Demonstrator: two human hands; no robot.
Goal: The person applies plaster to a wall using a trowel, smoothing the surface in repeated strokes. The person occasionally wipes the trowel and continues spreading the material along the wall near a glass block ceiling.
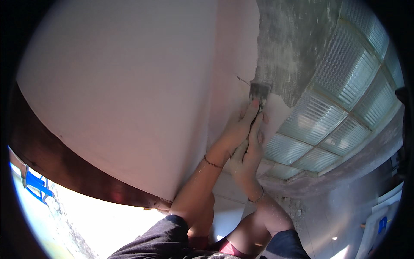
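A scraper point(260, 90) with a wide, dark blade is pressed against the wall, at the border between pale pinkish paint point(241, 39) and a bare grey patch point(297, 47). My left hand point(237, 130) is closed round its handle, with the thumb up near the blade. Just below and to the right, my right hand point(251, 156) grips the same handle, its fingers pointing up along it. The handle is mostly covered by my fingers. Both hands look dusty. A short dark crack point(242, 79) runs through the paint left of the blade.
Ribbed glass blocks point(343, 64) with pale joints border the grey patch on the right. A broad pale surface point(125, 77) fills the left, edged by a dark brown band point(90, 175). Beyond lies a blue chair point(38, 185) in bright light. A white object point(377, 226) stands at lower right.
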